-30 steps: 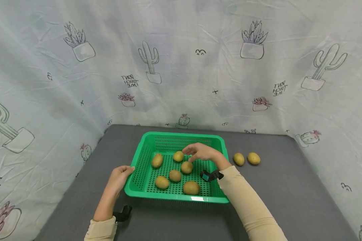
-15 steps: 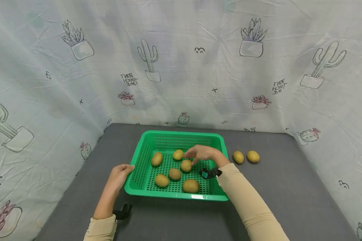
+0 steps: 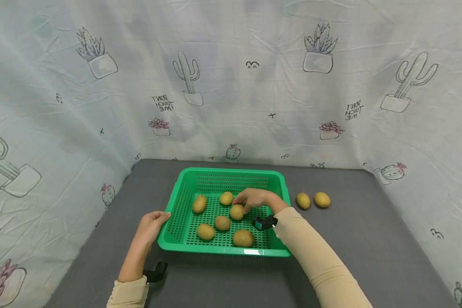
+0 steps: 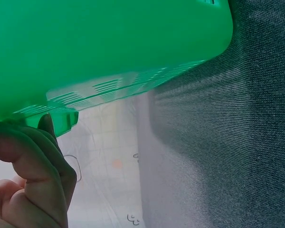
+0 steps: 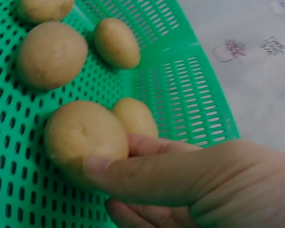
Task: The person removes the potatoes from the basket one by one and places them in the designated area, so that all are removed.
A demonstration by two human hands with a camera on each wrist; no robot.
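Observation:
A green plastic basket (image 3: 225, 250) with slotted walls holds several yellow-brown potatoes. My left hand (image 3: 150, 226) grips its left rim, fingers curled under the edge in the left wrist view (image 4: 33, 175). Inside the basket, my right hand (image 3: 256, 198) has thumb and fingers around a round potato (image 3: 236, 212). Seen from the right wrist, the thumb (image 5: 99, 166) lies against this potato (image 5: 85, 135), and the far fingertips are partly hidden behind it. Just beyond sits another potato (image 3: 226, 198). The largest potato (image 3: 243, 238) lies near the front wall.
Two potatoes, one nearer (image 3: 303, 201) and one farther right (image 3: 321, 199), lie on the grey tabletop (image 3: 354, 239) right of the basket. A patterned curtain (image 3: 231, 85) hangs behind and along both sides.
My right hand has lowered slightly, and its thumb and fingers have closed in around the round potato. The left hand keeps its hold on the rim.

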